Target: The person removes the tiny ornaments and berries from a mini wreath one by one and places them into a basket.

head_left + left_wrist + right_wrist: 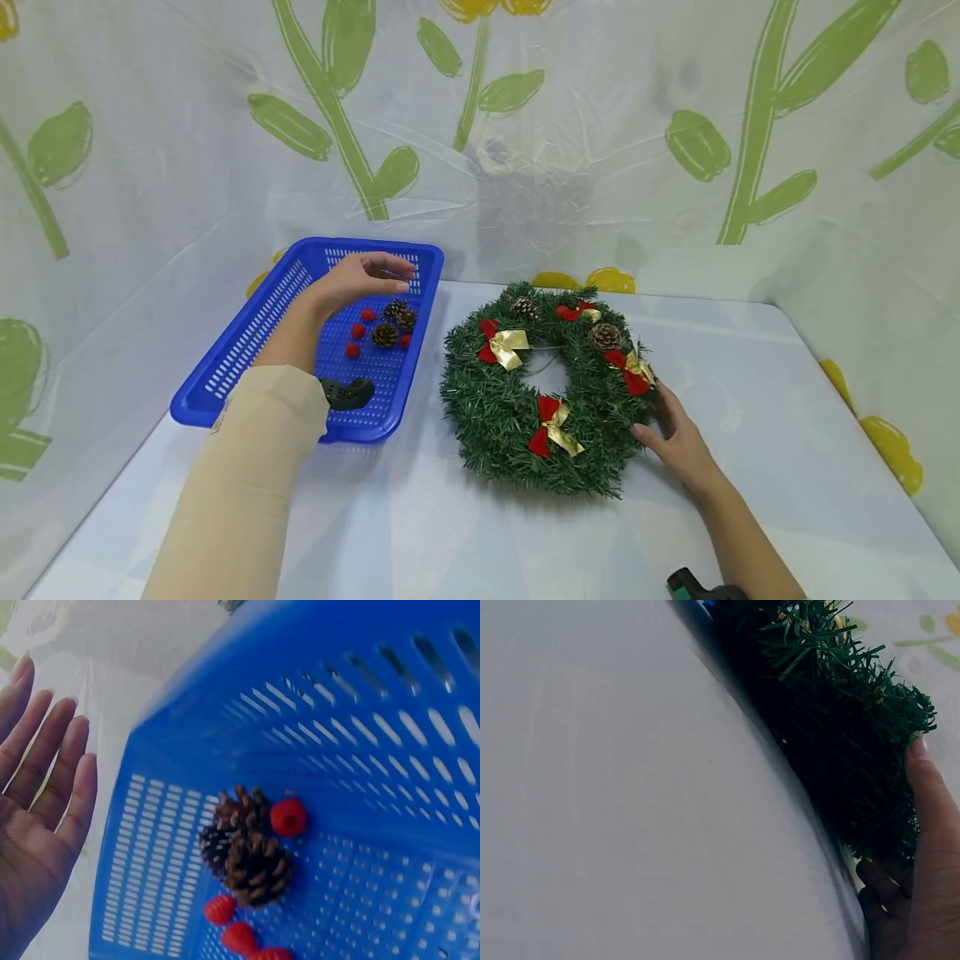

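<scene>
A green wreath (480, 408) with red and gold bows and two pine cones lies on the table. My right hand (678, 437) grips its right edge, thumb on the outer needles and fingers curled beneath, as the right wrist view also shows. Over the far part of a blue basket (416, 375) hovers my left hand (356, 282), fingers loosely bent and holding nothing. Pine cones (259, 870) sit clustered in the basket, with several red berries (220, 909) around them.
A dark strap-like object (348, 393) shows beside the left cuff, over the basket's near end. The white table (450, 542) meets a plastic backdrop (585, 183) printed with green stems, close behind the basket and wreath.
</scene>
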{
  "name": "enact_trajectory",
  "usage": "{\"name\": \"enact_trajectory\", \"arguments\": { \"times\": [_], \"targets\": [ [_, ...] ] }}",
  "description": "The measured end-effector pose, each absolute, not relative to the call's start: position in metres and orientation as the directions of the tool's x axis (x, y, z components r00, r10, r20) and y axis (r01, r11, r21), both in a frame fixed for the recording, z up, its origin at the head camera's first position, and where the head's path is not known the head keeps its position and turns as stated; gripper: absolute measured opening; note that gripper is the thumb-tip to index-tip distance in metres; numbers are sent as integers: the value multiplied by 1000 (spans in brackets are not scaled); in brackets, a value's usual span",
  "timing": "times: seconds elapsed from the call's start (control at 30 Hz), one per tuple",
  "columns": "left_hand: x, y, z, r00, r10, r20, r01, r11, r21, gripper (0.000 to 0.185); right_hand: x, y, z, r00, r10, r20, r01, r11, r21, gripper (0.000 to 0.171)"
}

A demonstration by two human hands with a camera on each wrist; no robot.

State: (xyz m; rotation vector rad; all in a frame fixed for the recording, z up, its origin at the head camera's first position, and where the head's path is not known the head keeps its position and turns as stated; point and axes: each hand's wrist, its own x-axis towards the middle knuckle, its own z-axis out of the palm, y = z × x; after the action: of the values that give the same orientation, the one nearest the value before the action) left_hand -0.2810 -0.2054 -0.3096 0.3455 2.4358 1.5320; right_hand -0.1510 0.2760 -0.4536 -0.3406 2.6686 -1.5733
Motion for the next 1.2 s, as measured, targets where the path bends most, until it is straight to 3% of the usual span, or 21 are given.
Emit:
{"name": "enact_trajectory", "arguments": {
  "times": [1.2],
  "targets": [
    [-300, -123, -307, -869, 494, -8, 174, 322, 931, 49, -152, 277, -457, -974, -203, 98, -181, 442, -878, 80]
  ]
}}
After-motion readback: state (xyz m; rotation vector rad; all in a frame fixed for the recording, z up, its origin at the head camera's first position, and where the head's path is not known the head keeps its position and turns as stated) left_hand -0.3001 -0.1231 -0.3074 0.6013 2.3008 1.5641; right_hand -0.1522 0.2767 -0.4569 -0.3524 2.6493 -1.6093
